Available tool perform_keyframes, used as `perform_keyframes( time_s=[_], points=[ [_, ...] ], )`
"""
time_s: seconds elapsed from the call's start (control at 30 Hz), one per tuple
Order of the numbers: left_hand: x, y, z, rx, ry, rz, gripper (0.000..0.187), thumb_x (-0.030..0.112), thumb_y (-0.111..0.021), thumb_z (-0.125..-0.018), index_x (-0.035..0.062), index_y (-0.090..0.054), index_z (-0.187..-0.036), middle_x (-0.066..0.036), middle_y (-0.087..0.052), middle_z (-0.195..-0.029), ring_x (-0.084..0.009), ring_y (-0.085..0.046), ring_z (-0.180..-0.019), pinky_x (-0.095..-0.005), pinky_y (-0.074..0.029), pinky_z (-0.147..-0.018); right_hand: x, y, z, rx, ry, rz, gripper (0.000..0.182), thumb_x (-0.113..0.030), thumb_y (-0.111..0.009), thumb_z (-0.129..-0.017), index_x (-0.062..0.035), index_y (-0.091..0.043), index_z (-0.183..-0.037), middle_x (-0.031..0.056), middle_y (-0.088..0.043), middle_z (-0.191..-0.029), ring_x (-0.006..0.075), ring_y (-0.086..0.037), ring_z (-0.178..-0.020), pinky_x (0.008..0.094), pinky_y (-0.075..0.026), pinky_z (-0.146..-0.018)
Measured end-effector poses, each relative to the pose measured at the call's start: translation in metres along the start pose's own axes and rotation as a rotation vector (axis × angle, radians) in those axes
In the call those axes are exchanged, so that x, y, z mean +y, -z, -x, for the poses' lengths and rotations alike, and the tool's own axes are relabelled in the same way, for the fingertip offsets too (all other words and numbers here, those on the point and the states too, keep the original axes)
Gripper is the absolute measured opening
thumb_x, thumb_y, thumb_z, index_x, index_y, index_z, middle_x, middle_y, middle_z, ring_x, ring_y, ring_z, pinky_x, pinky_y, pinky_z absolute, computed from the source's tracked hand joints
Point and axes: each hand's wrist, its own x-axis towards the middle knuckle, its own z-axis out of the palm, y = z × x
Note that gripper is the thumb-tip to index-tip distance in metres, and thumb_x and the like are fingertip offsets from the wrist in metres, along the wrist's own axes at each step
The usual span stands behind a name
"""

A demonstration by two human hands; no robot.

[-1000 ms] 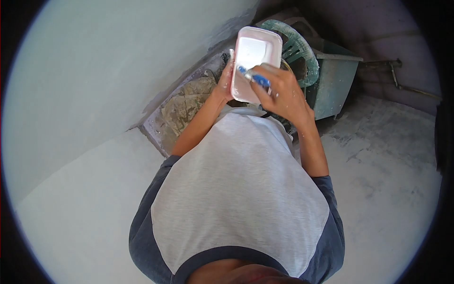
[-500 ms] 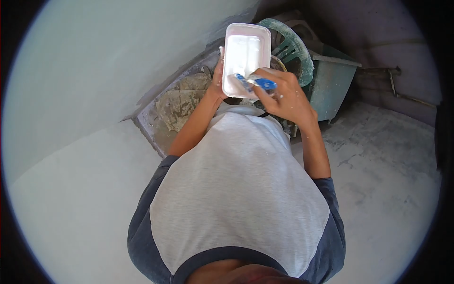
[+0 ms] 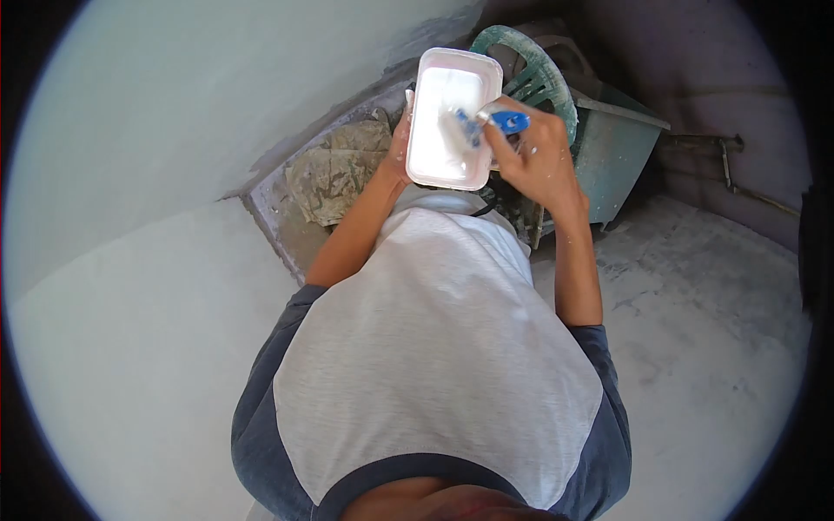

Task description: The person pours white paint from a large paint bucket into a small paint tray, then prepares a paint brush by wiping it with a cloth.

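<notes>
A white rectangular tub (image 3: 426, 161) with white paint inside is held up in front of my chest. My left hand (image 3: 400, 143) grips its left side, with most of the fingers hidden behind it. Over the tub's right side, my right hand (image 3: 540, 156) pinches a paintbrush with a blue handle (image 3: 511, 122). The brush head (image 3: 467, 128) points down and left into the tub, coated with white and slightly blurred. White paint specks dot my right hand.
A green plastic chair (image 3: 543, 82) smeared with white stands behind the tub. To its right is a grey-green bin (image 3: 618, 156). A crumpled, stained cloth (image 3: 339, 174) lies at the left, near the pale wall (image 3: 174, 104). Pipes (image 3: 725, 161) run along the right wall.
My right hand and the brush have moved to the right and slightly up over the tub. The tub has shifted slightly down in view.
</notes>
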Motion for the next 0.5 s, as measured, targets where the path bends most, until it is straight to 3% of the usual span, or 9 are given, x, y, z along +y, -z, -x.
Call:
perform_keyframes(
  time_s=[0.03, 0.1, 0.17, 0.2, 0.27, 0.3, 0.4, 0.5],
  points=[
    [-0.004, -0.005, 0.003, 0.005, -0.002, 0.003, 0.081, 0.070, -0.039, -0.102, 0.0114, -0.038, -0.159, -0.017, -0.053, -0.152, -0.0329, -0.060, -0.132, -0.0537, -0.050, -0.111, 0.001, 0.003, -0.001, 0.036, -0.011, 0.057, 0.021, -0.010, -0.069, -0.089, 0.0051, -0.071, -0.103, 0.0254, -0.070, -0.085, 0.0382, -0.068, -0.067, 0.0408, -0.053, -0.063],
    [-0.015, -0.020, 0.006, 0.235, -0.070, -0.232, 0.081, 0.069, -0.041, -0.102, 0.0122, -0.038, -0.159, -0.014, -0.053, -0.152, -0.0319, -0.060, -0.132, -0.0531, -0.051, -0.110, 0.002, 0.003, -0.008, 0.069, -0.020, 0.098, 0.024, -0.010, -0.069, -0.089, 0.0054, -0.071, -0.106, 0.0265, -0.070, -0.088, 0.0407, -0.069, -0.071, 0.0416, -0.055, -0.066],
    [-0.022, -0.007, 0.006, 0.233, -0.063, -0.291, 0.078, 0.067, -0.043, -0.102, 0.0129, -0.038, -0.159, -0.012, -0.055, -0.151, -0.0304, -0.061, -0.131, -0.0515, -0.052, -0.110, 0.006, -0.006, -0.016, 0.166, 0.069, 0.044, 0.026, -0.011, -0.069, -0.089, 0.0043, -0.072, -0.110, 0.0268, -0.071, -0.091, 0.0423, -0.069, -0.073, 0.0418, -0.056, -0.069],
    [-0.024, 0.008, 0.006, 0.216, -0.093, -0.331, 0.078, 0.066, -0.043, -0.102, 0.0127, -0.038, -0.159, -0.013, -0.055, -0.150, -0.0300, -0.061, -0.131, -0.0509, -0.052, -0.110, 0.016, -0.014, -0.017, 0.146, 0.136, 0.129, 0.028, -0.011, -0.070, -0.089, 0.0048, -0.073, -0.111, 0.0275, -0.071, -0.090, 0.0410, -0.070, -0.072, 0.0410, -0.056, -0.069],
    [-0.024, 0.040, 0.009, 0.117, -0.133, -0.300, 0.078, 0.066, -0.042, -0.103, 0.0122, -0.038, -0.158, -0.014, -0.056, -0.149, -0.0297, -0.061, -0.131, -0.0504, -0.052, -0.110, 0.008, -0.016, -0.008, 0.060, 0.080, 0.070, 0.028, -0.011, -0.069, -0.088, 0.0054, -0.073, -0.111, 0.0276, -0.071, -0.088, 0.0398, -0.070, -0.070, 0.0404, -0.056, -0.069],
    [-0.020, 0.034, 0.012, 0.120, -0.135, -0.299, 0.078, 0.066, -0.042, -0.103, 0.0122, -0.038, -0.158, -0.014, -0.056, -0.149, -0.0297, -0.061, -0.131, -0.0504, -0.052, -0.110, 0.004, -0.017, -0.003, -0.027, 0.025, 0.013, 0.028, -0.011, -0.069, -0.088, 0.0061, -0.073, -0.110, 0.0278, -0.071, -0.086, 0.0385, -0.070, -0.069, 0.0397, -0.056, -0.068],
    [-0.008, 0.008, 0.014, 0.028, 0.008, 0.036, 0.081, 0.069, -0.037, -0.103, 0.0110, -0.036, -0.159, -0.016, -0.053, -0.151, -0.0319, -0.060, -0.132, -0.0513, -0.051, -0.111, 0.005, -0.010, 0.007, -0.031, -0.023, 0.009, 0.027, -0.010, -0.069, -0.088, 0.0071, -0.073, -0.109, 0.0269, -0.070, -0.081, 0.0349, -0.069, -0.064, 0.0391, -0.055, -0.066],
    [-0.007, -0.004, 0.022, 0.120, -0.059, -0.177, 0.078, 0.066, -0.037, -0.104, 0.0110, -0.036, -0.160, -0.015, -0.053, -0.152, -0.0316, -0.060, -0.132, -0.0505, -0.051, -0.111, 0.001, -0.009, 0.000, -0.014, -0.073, 0.036, 0.025, -0.009, -0.069, -0.088, 0.0067, -0.071, -0.108, 0.0255, -0.070, -0.084, 0.0369, -0.070, -0.067, 0.0400, -0.055, -0.065]
  ],
)
